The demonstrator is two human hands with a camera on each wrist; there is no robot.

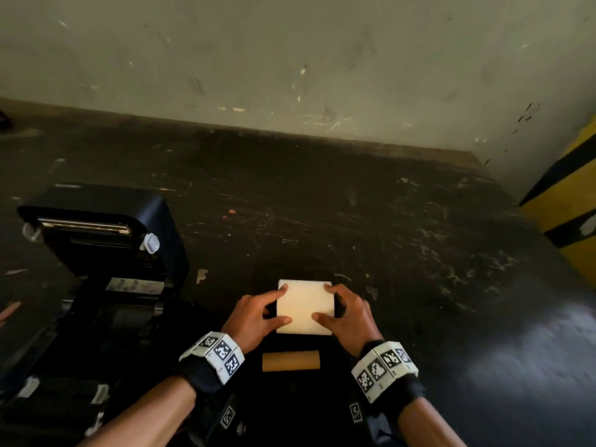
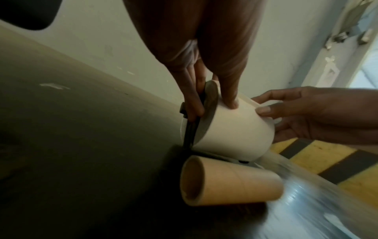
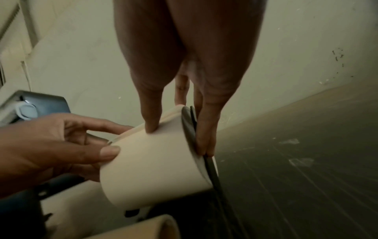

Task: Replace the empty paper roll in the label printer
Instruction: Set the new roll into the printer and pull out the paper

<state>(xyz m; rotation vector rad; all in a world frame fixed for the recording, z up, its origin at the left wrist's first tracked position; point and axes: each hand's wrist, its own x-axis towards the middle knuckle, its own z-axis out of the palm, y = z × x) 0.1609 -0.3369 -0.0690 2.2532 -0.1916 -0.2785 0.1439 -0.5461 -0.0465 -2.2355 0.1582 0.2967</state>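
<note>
Head looks down; wrist views, close, share paper roll (image 2: 229,127)

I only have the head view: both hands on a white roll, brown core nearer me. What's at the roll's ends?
Observer: A dark flange sits against the right end of the white roll; the right hand has fingers on it.
Operator: And the left end?
Observer: Another dark flange there, the left hand fingers over it.
Operator: Is the brown core really empty?
Observer: The brown core shows a hollow open end, no paper on it.
</note>
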